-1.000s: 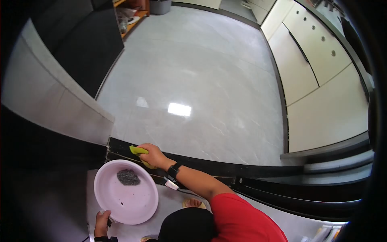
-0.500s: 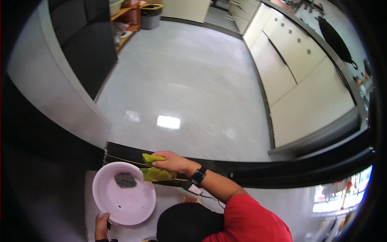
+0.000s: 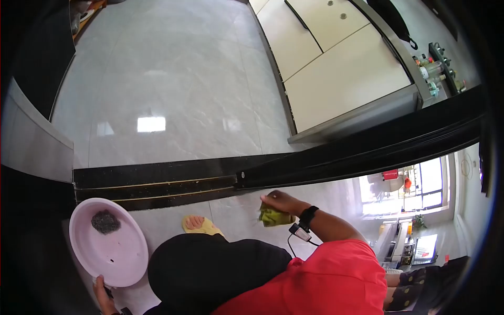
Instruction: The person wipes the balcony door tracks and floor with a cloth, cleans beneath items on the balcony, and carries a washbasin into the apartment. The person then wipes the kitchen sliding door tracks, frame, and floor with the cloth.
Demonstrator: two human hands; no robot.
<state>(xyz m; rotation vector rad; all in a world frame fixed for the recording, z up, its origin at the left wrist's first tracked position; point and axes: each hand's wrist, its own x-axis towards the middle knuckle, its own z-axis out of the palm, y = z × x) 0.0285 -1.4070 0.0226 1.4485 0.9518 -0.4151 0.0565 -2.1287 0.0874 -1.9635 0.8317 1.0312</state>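
Observation:
My right hand [image 3: 280,201] is closed on a crumpled green cloth [image 3: 275,216], held out to the right above the light floor. A small white device [image 3: 300,232] on a dark cord hangs by its wrist, next to a black watch. At the lower left, my left hand [image 3: 103,295] grips the near rim of a pink basin [image 3: 126,252]. The basin is slightly tilted and holds a dark grey scouring pad [image 3: 105,222] and a small dark speck.
A black door track [image 3: 157,181] with gold-coloured strips crosses the floor, and a black frame [image 3: 357,142] continues right. Cream cabinets [image 3: 336,84] stand beyond it. My foot in a yellow slipper [image 3: 203,226] is beside the basin. Another person's legs [image 3: 407,294] show at the lower right.
My right hand has moved right with the cloth, away from the basin and the black track. The view has turned right, bringing the window and another person's legs into sight. My left hand still holds the basin.

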